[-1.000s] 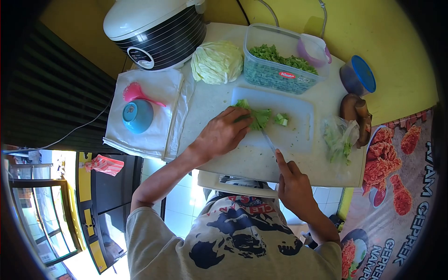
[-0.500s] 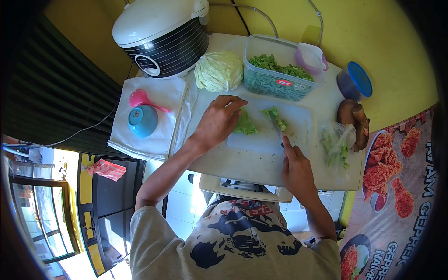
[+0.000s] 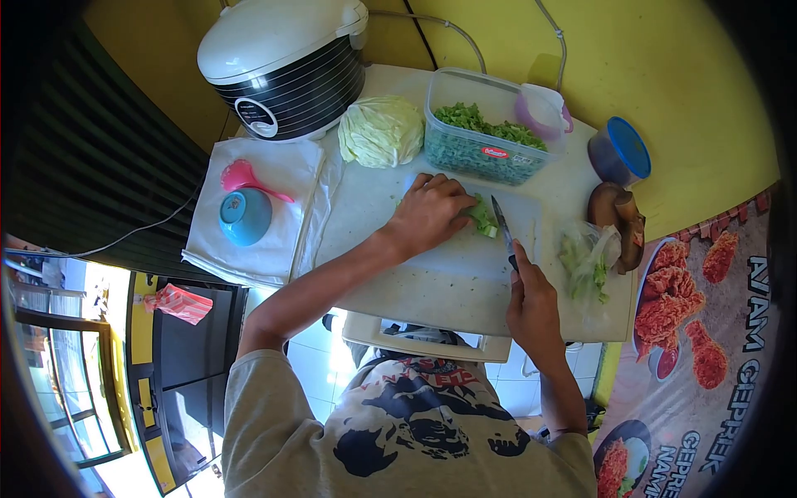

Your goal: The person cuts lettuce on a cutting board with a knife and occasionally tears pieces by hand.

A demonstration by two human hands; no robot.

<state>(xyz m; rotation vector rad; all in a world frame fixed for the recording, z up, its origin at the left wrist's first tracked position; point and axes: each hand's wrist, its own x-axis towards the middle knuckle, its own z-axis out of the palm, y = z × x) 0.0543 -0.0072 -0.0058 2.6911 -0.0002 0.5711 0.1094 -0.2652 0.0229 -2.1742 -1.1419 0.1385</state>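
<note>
My right hand (image 3: 531, 292) grips a knife (image 3: 504, 228) by its dark handle, the blade pointing away from me over the white cutting board (image 3: 452, 262). Just left of the blade lies a piece of green lettuce (image 3: 481, 217), apart from the knife. My left hand (image 3: 430, 214) bends its fingers down onto the lettuce and covers part of it. Beyond the board stands a clear plastic container (image 3: 490, 166) holding cut lettuce (image 3: 477, 120). A pale cabbage head (image 3: 380, 133) sits to its left.
A rice cooker (image 3: 282, 75) stands at the back left. In front of it, an upturned blue bowl (image 3: 246, 217) and a pink ladle (image 3: 241, 176) rest on white sheets. To the right are a blue-lidded tub (image 3: 621, 151), a brown mortar and pestle (image 3: 618, 217) and a bag of greens (image 3: 588, 264).
My left hand has moved right and onto the lettuce. The knife has come away from the lettuce piece and now stands to its right.
</note>
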